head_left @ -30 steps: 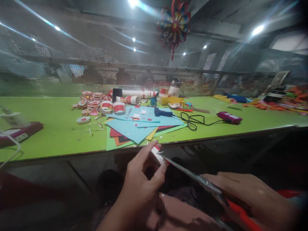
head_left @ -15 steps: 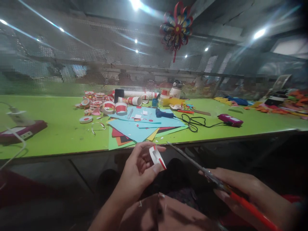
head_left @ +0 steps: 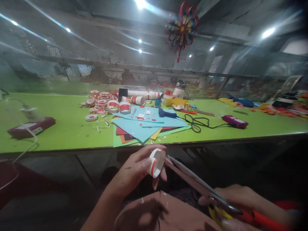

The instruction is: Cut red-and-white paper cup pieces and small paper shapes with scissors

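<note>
Between the fingers and thumb of my left hand (head_left: 134, 170) is a white paper cup piece (head_left: 157, 163) with red edging, curled into a ring. My right hand (head_left: 243, 202) grips a pair of scissors (head_left: 192, 176) with red handles, and its fingers partly hide the grips. The long blades point up and left, their tips close to the ring's right side. A yellow part shows beneath the scissors' pivot. Both hands are in front of the table edge, above my lap.
On the green table (head_left: 72, 138) lie stacked coloured paper sheets (head_left: 141, 128), a blue glue gun (head_left: 167, 113) with a black cord, cut paper cups (head_left: 125, 106), a heap of cup bottoms (head_left: 99, 99) and purple power strips (head_left: 234, 121). A paper flower (head_left: 182, 29) hangs above.
My left hand has turned the cup piece so its ring opening shows. The scissors have dropped lower, and their blades now look more spread.
</note>
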`<state>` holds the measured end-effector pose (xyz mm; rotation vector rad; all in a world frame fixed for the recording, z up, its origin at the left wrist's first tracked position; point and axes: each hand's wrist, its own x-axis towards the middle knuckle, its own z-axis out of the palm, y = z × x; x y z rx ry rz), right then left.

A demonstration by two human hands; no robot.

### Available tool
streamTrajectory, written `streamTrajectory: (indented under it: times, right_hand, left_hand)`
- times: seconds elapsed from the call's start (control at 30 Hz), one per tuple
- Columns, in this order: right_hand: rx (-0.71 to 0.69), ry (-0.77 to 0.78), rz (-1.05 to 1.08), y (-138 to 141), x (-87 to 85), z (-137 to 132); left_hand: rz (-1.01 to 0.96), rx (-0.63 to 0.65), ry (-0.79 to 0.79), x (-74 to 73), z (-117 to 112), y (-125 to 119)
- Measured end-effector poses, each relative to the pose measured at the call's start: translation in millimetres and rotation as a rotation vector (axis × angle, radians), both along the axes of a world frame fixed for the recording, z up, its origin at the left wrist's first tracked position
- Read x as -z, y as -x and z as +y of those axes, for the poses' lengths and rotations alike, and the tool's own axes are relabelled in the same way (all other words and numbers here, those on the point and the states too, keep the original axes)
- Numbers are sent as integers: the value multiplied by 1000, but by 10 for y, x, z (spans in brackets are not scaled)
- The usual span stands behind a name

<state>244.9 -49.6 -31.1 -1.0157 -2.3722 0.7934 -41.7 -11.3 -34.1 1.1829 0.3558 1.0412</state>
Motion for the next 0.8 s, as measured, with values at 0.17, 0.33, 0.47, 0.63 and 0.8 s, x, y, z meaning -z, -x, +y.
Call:
streamTrajectory:
  times: [0.17, 0.33, 0.47, 0.63, 0.8]
  right_hand:
    - [-77, 148, 6, 55, 77, 81]
    - [-148, 209, 17, 111, 78, 114]
    - [-82, 183, -4, 82, 98, 100]
    - [45, 171, -35, 47, 112, 88]
    - [121, 170, -15, 26, 215, 15]
  left_hand:
    - [46, -9, 10, 10, -8, 48]
    - [7, -17, 17, 22, 17, 66]
    - [-73, -4, 61, 67, 35, 64]
    - [-112, -13, 119, 107, 74, 30]
    - [-111, -20, 128, 78, 118, -9]
